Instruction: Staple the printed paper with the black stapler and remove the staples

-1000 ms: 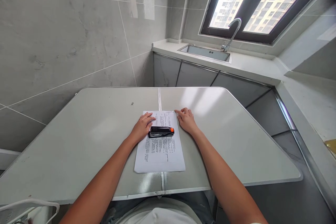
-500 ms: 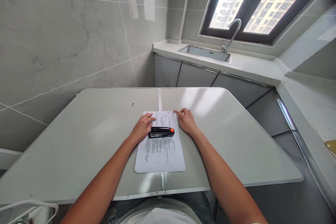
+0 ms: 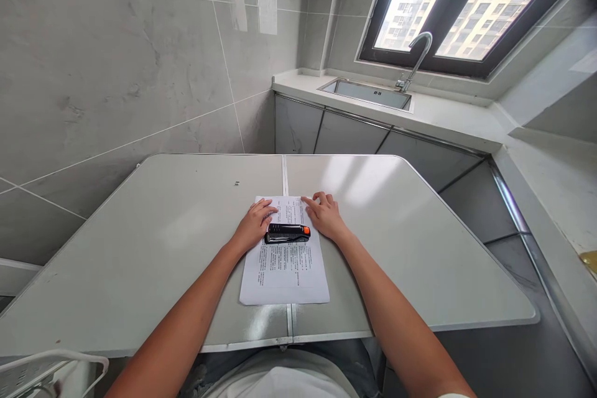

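Note:
Printed paper (image 3: 284,289) lies flat on the table, its long side running away from me. Across its upper half rests a black stapler (image 3: 286,233) with an orange end pointing right. My left hand (image 3: 254,224) lies on the paper's upper left edge, fingers stretched out beside the stapler. At the upper right corner is my right hand (image 3: 324,214), its index finger extended onto the paper and the other fingers loosely bent. Neither hand grips the stapler. Whether there is more than one sheet I cannot tell.
The pale folding table (image 3: 396,249) has a metal seam down its middle. Small staples (image 3: 237,183) lie beyond the paper to the left. Past the table are a counter with a sink (image 3: 368,93) and a tap (image 3: 420,53). A white rack (image 3: 56,364) stands at the lower left.
My right hand has shifted slightly left, its index finger now further onto the paper's corner. My left hand, the paper and the stapler stay in place.

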### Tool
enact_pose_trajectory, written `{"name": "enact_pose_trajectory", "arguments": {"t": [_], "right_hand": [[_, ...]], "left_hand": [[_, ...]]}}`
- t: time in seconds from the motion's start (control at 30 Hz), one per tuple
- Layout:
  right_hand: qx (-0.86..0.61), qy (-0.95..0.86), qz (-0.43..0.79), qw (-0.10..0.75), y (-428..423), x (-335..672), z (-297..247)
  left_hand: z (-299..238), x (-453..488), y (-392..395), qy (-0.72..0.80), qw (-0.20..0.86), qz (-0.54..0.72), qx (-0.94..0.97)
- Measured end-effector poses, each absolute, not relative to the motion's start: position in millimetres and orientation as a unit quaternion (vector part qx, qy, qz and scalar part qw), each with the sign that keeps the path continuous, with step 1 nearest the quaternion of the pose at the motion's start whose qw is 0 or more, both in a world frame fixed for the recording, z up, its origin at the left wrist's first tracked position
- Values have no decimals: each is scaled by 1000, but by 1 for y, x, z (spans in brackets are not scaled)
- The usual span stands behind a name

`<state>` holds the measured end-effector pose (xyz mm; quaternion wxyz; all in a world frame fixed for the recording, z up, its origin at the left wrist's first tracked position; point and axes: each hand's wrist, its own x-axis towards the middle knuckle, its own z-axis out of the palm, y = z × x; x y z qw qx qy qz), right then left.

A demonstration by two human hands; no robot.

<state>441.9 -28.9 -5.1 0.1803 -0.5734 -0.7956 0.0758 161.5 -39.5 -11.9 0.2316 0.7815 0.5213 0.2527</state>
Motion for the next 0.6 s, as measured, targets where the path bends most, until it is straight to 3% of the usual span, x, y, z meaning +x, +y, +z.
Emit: {"name": "enact_pose_trajectory", "arguments": {"t": [0.6], "right_hand": [[-599, -783, 35, 164, -24, 431, -11]], "left_hand": [[-15, 162, -40, 518, 215, 267, 784]]}}
